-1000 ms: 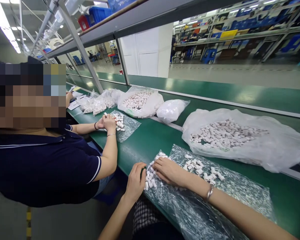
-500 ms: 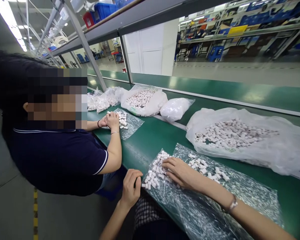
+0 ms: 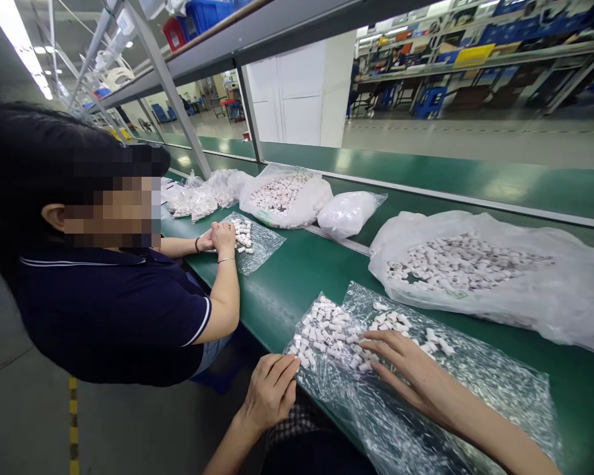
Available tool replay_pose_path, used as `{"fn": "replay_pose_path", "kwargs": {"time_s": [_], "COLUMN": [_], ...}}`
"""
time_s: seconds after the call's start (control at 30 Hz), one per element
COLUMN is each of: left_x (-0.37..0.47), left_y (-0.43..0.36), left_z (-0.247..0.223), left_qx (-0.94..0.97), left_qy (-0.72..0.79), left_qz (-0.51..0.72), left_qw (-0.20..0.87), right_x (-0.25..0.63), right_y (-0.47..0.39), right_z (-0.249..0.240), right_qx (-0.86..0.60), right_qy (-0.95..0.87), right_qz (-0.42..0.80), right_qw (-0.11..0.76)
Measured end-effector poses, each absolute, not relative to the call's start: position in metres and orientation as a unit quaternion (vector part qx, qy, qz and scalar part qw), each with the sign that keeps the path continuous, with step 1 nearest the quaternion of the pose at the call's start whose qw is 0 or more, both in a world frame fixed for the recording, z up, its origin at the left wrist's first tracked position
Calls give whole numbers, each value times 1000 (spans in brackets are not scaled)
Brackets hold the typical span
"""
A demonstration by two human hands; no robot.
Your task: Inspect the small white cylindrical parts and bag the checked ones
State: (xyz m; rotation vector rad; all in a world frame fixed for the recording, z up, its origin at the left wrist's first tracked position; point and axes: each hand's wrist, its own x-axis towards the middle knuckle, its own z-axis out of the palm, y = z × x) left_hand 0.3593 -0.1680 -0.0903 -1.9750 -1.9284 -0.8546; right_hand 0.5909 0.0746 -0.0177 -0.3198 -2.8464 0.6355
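Note:
Small white cylindrical pieces (image 3: 327, 323) lie in a loose pile on a sheet of clear plastic film (image 3: 505, 396). At the pile's near left corner, by the table edge, is my left hand (image 3: 271, 390). Its fingers are curled together with the tips at the outermost pieces; whatever they pinch, if anything, is hidden. My right hand (image 3: 410, 369) hovers low over the pile's right side, palm down, fingers stretched out and apart. More white pieces (image 3: 391, 322) are scattered behind it on the film.
A large open plastic bag (image 3: 475, 264) of similar pieces stands behind the film. Further left are a closed white bag (image 3: 351, 214) and another open bag (image 3: 284, 198). A co-worker (image 3: 113, 310) sits at left, handling pieces on film. A metal shelf (image 3: 297, 36) runs overhead.
My right hand has moved right, uncovering the middle of the pile. My left hand has come right and slightly down, its fingertips now at the pile's edge.

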Motion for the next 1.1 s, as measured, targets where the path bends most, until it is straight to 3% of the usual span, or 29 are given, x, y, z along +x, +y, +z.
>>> {"fn": "replay_pose_path", "kwargs": {"time_s": [1.1], "left_x": [365], "left_y": [-139], "left_z": [-80], "left_qx": [-703], "left_qy": [-662], "left_qz": [-245], "left_qw": [82], "right_x": [623], "right_y": [68], "right_z": [-20], "right_qx": [-199], "right_qy": [-943], "right_qz": [236], "right_qw": [122]}}
